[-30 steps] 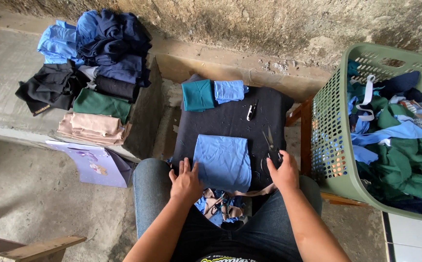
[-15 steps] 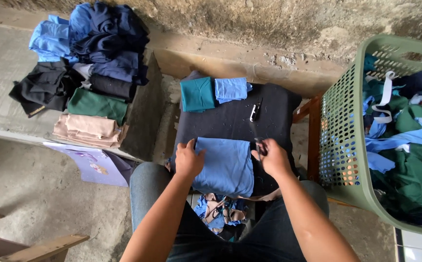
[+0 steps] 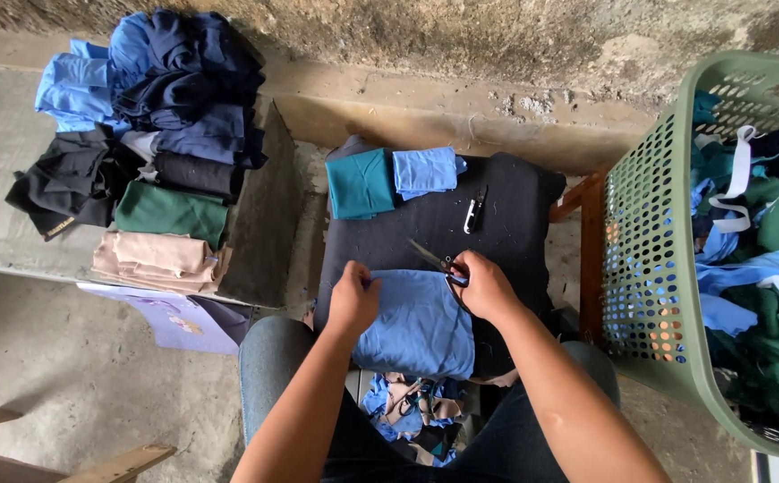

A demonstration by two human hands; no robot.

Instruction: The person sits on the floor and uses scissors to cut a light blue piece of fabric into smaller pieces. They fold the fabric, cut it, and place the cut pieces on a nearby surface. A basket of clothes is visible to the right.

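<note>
Head view, dark padded board (image 3: 515, 192), concrete floor (image 3: 67, 358), right hand (image 3: 486, 288) gripping scissors (image 3: 434, 259), left hand (image 3: 353, 300) pinching blue cloth (image 3: 416, 326)

blue cloth (image 3: 416, 326), green basket (image 3: 653, 295), teal cloth (image 3: 360, 183)

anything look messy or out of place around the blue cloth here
One thing stands out: a heap of fabric scraps lies on the floor between the person's knees, below the blue cloth. The folded stacks at left are tidy; the green basket is crammed with loose garments.
</note>
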